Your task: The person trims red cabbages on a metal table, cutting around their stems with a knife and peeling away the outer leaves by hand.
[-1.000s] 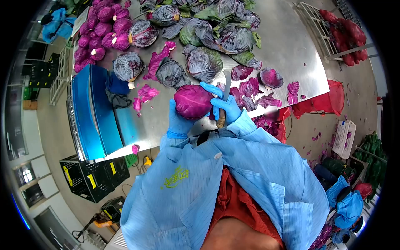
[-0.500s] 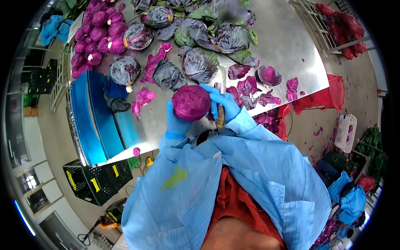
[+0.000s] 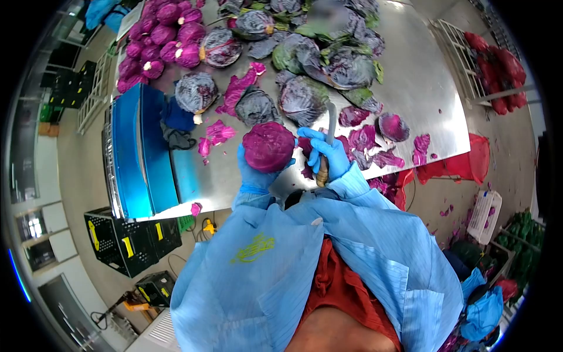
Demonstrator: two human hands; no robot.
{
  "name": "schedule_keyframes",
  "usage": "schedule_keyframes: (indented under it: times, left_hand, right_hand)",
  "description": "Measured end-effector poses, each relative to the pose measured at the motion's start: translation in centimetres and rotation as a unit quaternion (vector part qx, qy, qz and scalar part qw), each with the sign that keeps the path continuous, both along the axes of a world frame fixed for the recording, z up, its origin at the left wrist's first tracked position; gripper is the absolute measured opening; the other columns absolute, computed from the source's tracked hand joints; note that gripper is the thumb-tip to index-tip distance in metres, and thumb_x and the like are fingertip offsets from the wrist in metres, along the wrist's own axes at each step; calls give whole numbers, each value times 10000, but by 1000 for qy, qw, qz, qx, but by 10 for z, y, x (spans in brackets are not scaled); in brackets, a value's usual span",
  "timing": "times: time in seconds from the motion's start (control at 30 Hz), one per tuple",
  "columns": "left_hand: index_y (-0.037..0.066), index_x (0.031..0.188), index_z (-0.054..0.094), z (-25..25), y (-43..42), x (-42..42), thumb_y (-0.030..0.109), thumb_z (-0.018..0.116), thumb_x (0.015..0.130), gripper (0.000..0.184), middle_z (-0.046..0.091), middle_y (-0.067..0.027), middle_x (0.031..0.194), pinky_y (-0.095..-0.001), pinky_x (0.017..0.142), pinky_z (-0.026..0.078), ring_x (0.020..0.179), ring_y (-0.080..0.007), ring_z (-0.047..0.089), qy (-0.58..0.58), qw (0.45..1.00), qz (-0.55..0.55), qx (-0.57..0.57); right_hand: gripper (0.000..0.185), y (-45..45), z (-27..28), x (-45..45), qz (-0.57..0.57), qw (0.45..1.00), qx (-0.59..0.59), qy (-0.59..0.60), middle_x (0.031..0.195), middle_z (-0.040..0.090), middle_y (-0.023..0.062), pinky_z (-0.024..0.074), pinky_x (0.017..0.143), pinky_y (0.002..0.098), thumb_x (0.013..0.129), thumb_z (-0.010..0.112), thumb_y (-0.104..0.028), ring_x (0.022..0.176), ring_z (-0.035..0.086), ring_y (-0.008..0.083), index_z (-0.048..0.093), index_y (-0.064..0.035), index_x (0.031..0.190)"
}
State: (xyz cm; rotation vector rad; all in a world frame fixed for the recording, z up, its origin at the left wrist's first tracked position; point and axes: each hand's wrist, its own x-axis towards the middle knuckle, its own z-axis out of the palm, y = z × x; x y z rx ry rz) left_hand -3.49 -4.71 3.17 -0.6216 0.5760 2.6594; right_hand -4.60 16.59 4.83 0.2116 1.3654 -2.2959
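Observation:
A peeled, bright purple red cabbage rests in my left hand, whose blue-gloved fingers cup it from below and the side. Just right of it, my right hand is closed around the wooden handle of a knife with its curved blade pointing away from me. The fingertips of that hand are close to the cabbage's right side. Beyond my hands lie unpeeled cabbages, among them a dark one and a greenish one. Loose purple leaves are scattered to the right.
Peeled cabbages are piled at the far left of the steel table. A blue box-like piece stands on the left edge. Black crates sit on the floor below. Red netting hangs off the right edge, near a white basket.
The view has shifted, so the table appears farther right. My right hand with the knife has drawn slightly away from the cabbage, which stays in my left hand.

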Motion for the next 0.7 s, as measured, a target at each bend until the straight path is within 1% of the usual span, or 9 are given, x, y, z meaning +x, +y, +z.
schedule_keyframes:
  times: [0.07,0.13,0.17,0.27,0.37,0.47,0.6,0.67,0.7]
  left_hand:
    - [142,1446,334,-11,-14,-4,678,352,849,802,383,-173,1450,-648,825,503,1290,-423,417,14,999,19,26]
    - [117,1448,320,-21,-29,-9,682,328,856,819,368,-190,1454,-641,802,517,1309,-433,389,59,996,23,55]
    - [105,1449,313,-25,-37,-11,684,317,859,827,361,-199,1456,-637,790,524,1318,-438,375,81,994,25,69]
    - [78,1451,295,-14,-53,-17,684,309,865,844,340,-223,1462,-654,807,508,1343,-447,332,92,991,57,81]
    - [91,1452,306,7,-77,-29,677,329,862,832,342,-213,1466,-689,878,448,1346,-434,335,119,983,52,129]
    - [92,1449,318,33,-104,-46,649,405,849,823,356,-200,1464,-679,974,375,1337,-423,352,103,983,136,-61]
    - [47,1408,365,54,-172,-95,407,605,838,716,428,-180,1408,-475,1107,322,1296,-339,431,191,965,154,-90]
    - [48,1406,369,68,-215,-129,333,627,842,682,463,-164,1365,-454,1086,355,1261,-315,465,222,934,190,-206]
    - [48,1404,370,76,-237,-150,296,638,844,669,481,-156,1343,-443,1076,371,1243,-303,482,236,913,206,-262]
  right_hand:
    - [396,-3,-4,1,5,1000,5,-16,622,613,65,449,403,218,911,554,-217,465,563,120,589,27,1220]
    - [372,-8,-6,0,15,1000,7,-19,662,641,76,449,399,221,916,543,-217,447,555,119,604,34,1183]
    - [357,-13,-5,0,-5,1000,14,-26,702,659,81,451,397,227,915,545,-215,441,551,121,620,39,1155]
    - [310,-22,-9,-4,12,999,20,-43,710,661,82,450,394,233,901,568,-192,432,543,122,658,37,1090]
    - [292,-34,-12,-11,13,998,32,-45,584,599,70,412,373,234,897,575,-184,403,512,124,663,36,1069]
    - [306,-37,-25,-19,60,996,37,-50,553,583,79,400,380,255,906,575,-208,401,501,145,663,40,1061]
    - [313,-55,-26,-31,79,991,45,-95,583,611,85,419,390,252,901,578,-217,414,519,145,673,48,1039]
    - [296,-63,-25,-36,103,991,34,-80,648,650,92,434,395,255,904,574,-195,420,537,139,678,50,1032]
    - [289,-66,-33,-38,122,990,23,-64,717,678,95,446,403,254,909,576,-196,434,549,131,680,49,1021]
